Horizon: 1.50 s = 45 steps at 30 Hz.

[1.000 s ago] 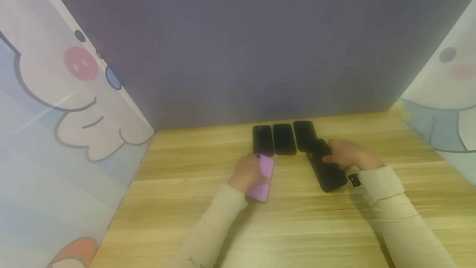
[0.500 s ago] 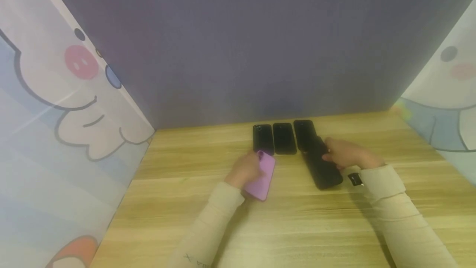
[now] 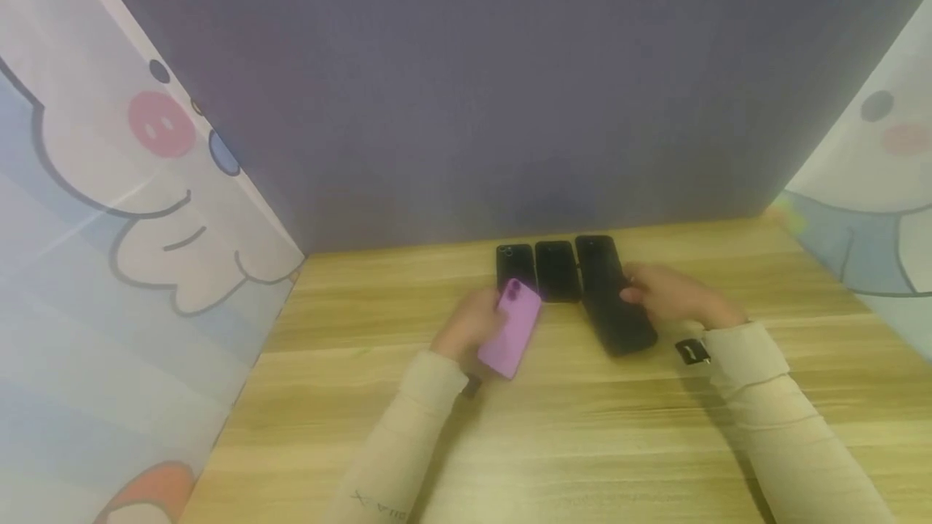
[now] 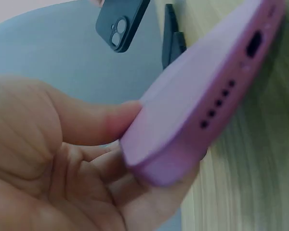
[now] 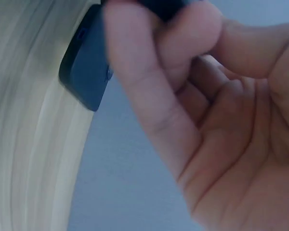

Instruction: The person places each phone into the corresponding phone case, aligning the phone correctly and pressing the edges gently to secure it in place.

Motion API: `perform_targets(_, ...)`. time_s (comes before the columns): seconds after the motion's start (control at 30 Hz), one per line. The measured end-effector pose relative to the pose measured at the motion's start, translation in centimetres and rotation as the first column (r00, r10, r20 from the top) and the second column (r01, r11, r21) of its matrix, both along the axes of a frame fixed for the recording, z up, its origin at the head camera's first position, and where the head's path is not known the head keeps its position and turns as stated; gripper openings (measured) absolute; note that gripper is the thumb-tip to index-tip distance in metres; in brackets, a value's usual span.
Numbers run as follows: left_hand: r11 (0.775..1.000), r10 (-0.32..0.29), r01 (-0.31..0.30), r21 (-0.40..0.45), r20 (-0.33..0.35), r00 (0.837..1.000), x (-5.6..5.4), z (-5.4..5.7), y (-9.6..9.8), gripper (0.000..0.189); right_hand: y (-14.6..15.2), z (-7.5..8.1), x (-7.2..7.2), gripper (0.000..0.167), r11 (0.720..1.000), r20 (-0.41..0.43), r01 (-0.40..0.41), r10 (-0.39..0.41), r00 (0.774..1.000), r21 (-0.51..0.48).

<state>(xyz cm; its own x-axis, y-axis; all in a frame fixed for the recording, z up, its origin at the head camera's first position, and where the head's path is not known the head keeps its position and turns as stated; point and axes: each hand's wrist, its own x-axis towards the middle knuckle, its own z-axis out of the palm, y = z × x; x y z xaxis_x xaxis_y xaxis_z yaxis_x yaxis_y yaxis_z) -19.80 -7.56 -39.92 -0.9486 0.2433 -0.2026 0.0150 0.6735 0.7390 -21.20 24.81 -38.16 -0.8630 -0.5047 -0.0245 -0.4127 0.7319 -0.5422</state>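
My left hand point(image 3: 469, 322) pinches a purple smartphone point(image 3: 515, 330) by its left edge. In the left wrist view the thumb lies on the phone's flat back and the fingers are under it, with the speaker holes and charging port facing the camera. My right hand point(image 3: 666, 293) grips a black smartphone point(image 3: 619, 322) by its right edge; the phone's twin camera lenses point(image 4: 119, 31) show in the left wrist view. Its far end overlaps another black phone point(image 3: 595, 251) in the head view. A second black phone point(image 3: 557, 273) and a third point(image 3: 514, 262) lie beside that one.
The three phones lie in a row near the back of the wooden table point(image 3: 364, 427), against a grey panel point(image 3: 466, 103). Cartoon-printed walls point(image 3: 87, 225) stand at both sides. A small black item point(image 3: 693, 351) shows beside the right cuff.
The black phone in my right hand has moved left and away from me, overlapping the row's right phone more. The purple phone has moved slightly away and tilted, its camera end now over the left phone.
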Motion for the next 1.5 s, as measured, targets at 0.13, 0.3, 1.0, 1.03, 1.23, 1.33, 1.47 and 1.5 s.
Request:
perform_targets(0.13,0.99,0.05,-0.052,0.134,0.019,0.999,-0.4,0.3,-0.2,0.029,-0.4,-0.2,-0.5,0.015,0.995,-0.003,0.045,-0.046,0.999,-0.085)
perform_targets(0.3,0.979,0.107,-0.099,0.18,-0.038,0.993,-1.2,0.6,0.2,0.037,-1.3,-0.1,-1.1,0.032,0.975,0.083,0.113,-0.099,0.992,-0.19)
perform_targets(1.0,0.837,0.275,-0.275,0.473,0.071,0.959,-3.2,0.0,0.9,0.045,-4.6,-0.5,-3.1,0.035,0.863,0.271,0.252,-0.141,0.952,-0.437)
perform_targets(1.03,0.836,0.274,-0.278,0.473,0.078,0.958,-3.2,0.0,0.9,0.046,-4.6,-0.6,-3.1,0.034,0.858,0.281,0.255,-0.136,0.95,-0.446)
perform_targets(1.23,0.83,0.263,-0.278,0.485,0.101,0.96,-3.1,-0.5,1.0,0.045,-4.6,-0.9,-3.1,0.033,0.862,0.283,0.256,-0.138,0.949,-0.438)
perform_targets(1.33,0.823,0.256,-0.271,0.499,0.101,0.961,-3.1,-0.6,1.1,0.045,-4.6,-0.9,-3.0,0.034,0.868,0.272,0.256,-0.148,0.951,-0.424)
perform_targets(1.47,0.808,0.253,-0.275,0.52,0.115,0.961,-3.1,-0.6,1.1,0.044,-4.9,-0.9,-3.0,0.031,0.863,0.278,0.248,-0.131,0.952,-0.44)
perform_targets(1.5,0.804,0.254,-0.278,0.525,0.119,0.96,-3.1,-0.6,1.1,0.044,-4.9,-0.9,-3.0,0.03,0.863,0.277,0.242,-0.125,0.953,-0.444)
